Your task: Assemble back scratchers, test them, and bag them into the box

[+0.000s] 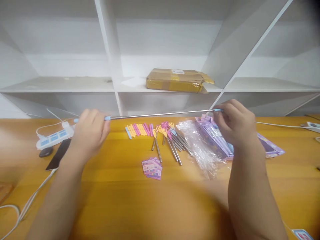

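Note:
A thin metal rod [160,114] stretches level between my hands above the table. My left hand [91,133] is wrapped round its light-blue handle, which shows on both sides of the fist. Pinched in my right hand [234,121] is the rod's other light-blue end, mostly hidden by the fingers. Below the rod lie a row of blue, yellow and pink sticks [140,129] and a pile of metal rods [176,153] with small coloured claw-shaped heads [165,130]. Purple cards [152,168] lie nearer to me.
Clear plastic wrapping [200,143] and purple packages [215,136] lie at the right. A power strip [55,137], dark phone [60,155], mouse [46,152] and white cables are at the left. An opened cardboard box [175,80] rests on the shelf behind.

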A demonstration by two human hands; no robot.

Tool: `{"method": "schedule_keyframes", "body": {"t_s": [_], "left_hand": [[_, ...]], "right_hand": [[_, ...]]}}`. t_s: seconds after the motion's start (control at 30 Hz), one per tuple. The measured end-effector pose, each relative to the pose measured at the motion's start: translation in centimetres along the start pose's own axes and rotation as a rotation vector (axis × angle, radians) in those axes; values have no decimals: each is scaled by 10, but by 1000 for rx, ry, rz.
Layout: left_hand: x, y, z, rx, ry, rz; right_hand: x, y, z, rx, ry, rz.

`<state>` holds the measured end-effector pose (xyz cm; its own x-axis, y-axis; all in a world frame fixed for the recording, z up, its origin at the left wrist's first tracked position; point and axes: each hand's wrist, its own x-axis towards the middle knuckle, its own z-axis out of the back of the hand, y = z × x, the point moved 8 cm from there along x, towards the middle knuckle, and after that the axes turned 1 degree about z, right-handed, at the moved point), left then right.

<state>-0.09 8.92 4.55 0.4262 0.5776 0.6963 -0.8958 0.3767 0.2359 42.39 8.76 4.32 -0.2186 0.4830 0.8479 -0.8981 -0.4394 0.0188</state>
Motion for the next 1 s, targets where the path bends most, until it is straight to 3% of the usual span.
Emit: {"method": "schedule_keyframes", "body": {"t_s": [0.17, 0.33, 0.57, 0.77, 1.0], "left_hand": [[0, -39, -14, -115, 32, 21], [-4, -54, -20, -173, 19, 3], [-8, -77, -9, -134, -81, -65], [-14, -105, -1, -133, -124, -109], [-14, -105, -10, -180, -45, -133]], "right_hand": [[2, 64, -36, 30, 120, 56], [-5, 111, -60, 54, 164, 112], [-7, 144, -48, 90, 60, 206], [-12, 171, -47, 72, 67, 262], [-13, 177, -50, 42, 91, 269]]}}
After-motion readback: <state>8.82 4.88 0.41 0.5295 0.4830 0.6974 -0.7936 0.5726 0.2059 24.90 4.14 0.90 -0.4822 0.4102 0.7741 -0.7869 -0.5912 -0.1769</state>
